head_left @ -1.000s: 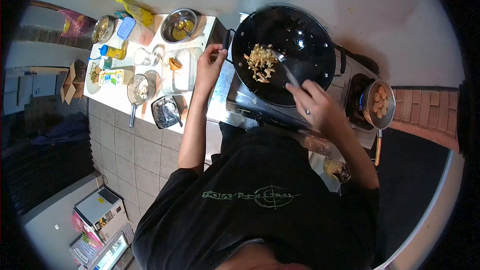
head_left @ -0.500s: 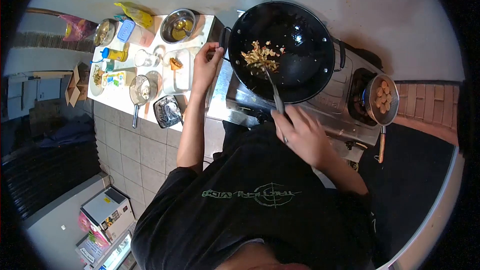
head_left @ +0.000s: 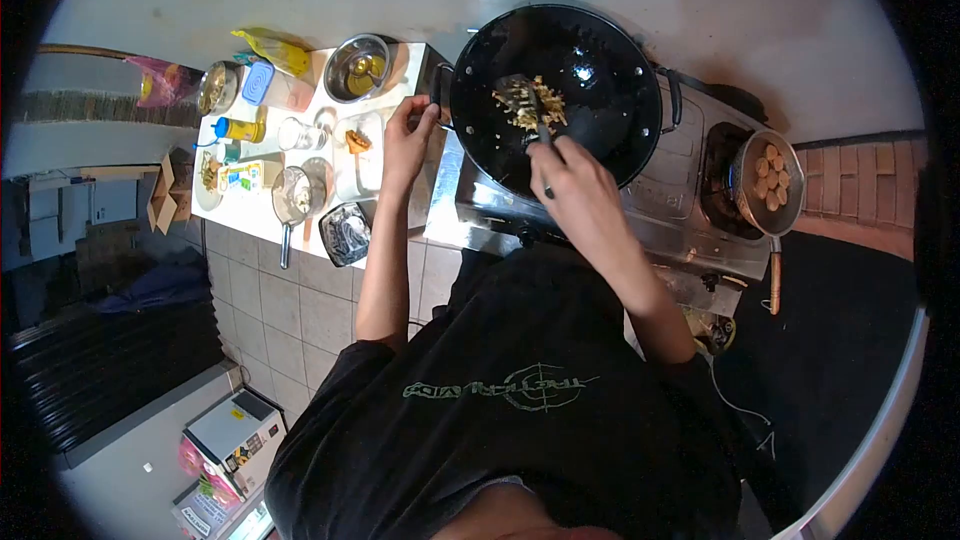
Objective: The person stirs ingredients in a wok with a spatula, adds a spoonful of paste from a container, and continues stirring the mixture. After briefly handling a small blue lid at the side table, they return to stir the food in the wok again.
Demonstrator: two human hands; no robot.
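Note:
A large black wok stands on the metal stove, with chopped food left of its middle. My right hand is wrapped round the handle of a dark spatula, whose slotted blade lies over the chopped food. At the wok's left side, my left hand grips the wok's left handle between thumb and fingers. Both hands are bare.
On the stove's right burner sits a small pan with several round slices. A white table at the left bears a metal bowl, a saucepan, a black tray and a yellow bottle.
My right hand has moved up and left, over the wok's near rim. The spatula blade has shifted up onto the chopped food, which is gathered differently. My left hand stays at the handle.

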